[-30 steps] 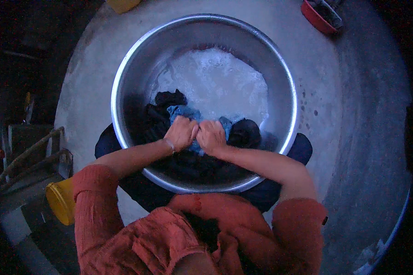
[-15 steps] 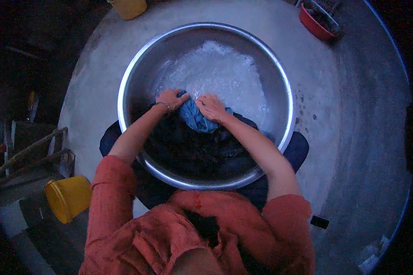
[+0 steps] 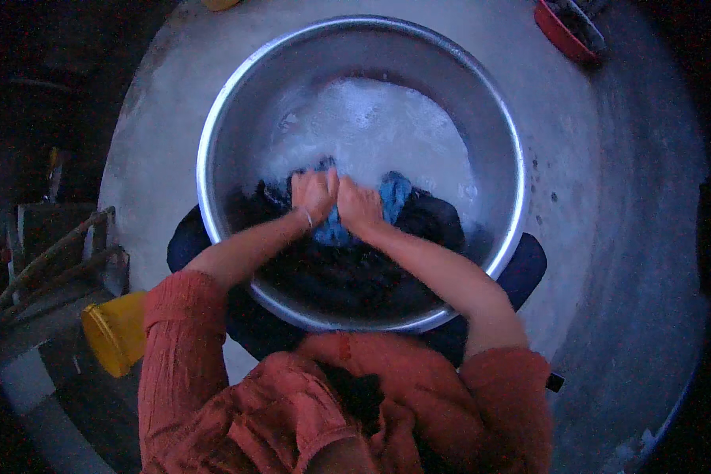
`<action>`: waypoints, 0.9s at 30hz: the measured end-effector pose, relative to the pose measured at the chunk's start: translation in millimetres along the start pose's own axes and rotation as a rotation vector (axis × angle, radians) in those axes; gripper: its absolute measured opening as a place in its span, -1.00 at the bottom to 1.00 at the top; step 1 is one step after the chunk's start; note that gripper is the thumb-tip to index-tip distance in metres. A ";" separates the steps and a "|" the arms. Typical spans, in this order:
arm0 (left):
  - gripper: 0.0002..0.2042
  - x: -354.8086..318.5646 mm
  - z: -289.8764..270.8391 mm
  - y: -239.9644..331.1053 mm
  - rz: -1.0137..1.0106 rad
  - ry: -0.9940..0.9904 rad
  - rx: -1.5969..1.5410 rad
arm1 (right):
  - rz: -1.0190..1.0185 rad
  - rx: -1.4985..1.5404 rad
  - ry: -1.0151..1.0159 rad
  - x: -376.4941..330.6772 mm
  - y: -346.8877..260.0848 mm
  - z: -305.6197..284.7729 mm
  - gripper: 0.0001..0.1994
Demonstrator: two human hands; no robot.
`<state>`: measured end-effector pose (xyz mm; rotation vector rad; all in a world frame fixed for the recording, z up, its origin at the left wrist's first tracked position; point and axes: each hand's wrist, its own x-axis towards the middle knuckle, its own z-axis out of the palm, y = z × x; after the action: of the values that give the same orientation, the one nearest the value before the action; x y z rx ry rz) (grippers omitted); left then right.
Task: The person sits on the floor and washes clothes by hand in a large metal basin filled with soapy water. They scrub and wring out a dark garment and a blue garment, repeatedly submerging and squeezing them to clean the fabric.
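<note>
A wide metal basin stands between my knees, with soapy water in its far part. Both my hands are inside it, side by side and closed on a wet blue cloth. My left hand is a fist, knuckles up, a thin band at the wrist. Close beside it, my right hand grips the cloth, a blue bunch of which sticks out to its right. Dark wet cloth fills the near part of the basin. What lies under the fists is hidden.
A yellow bucket lies tipped at the lower left, near wooden poles. At the far right is a red tub with something dark in it. A small dark flat object lies on the concrete floor by my right elbow.
My hands have come nearer and closer together, from a looser hold into fists on the blue cloth. Some of the cloth now shows right of my right hand. The view has shifted slightly.
</note>
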<state>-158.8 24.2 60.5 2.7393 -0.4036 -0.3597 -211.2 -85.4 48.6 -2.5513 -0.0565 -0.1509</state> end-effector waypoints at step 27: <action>-0.72 -2.4 11.9 -117.3 -0.065 -1.506 0.030 | -0.095 0.310 -0.295 127.2 100.4 -96.7 -0.52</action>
<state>-137.5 126.9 6.6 1.9451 -0.6103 -2.3569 -86.9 -221.6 88.7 -2.2426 -0.2921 0.1859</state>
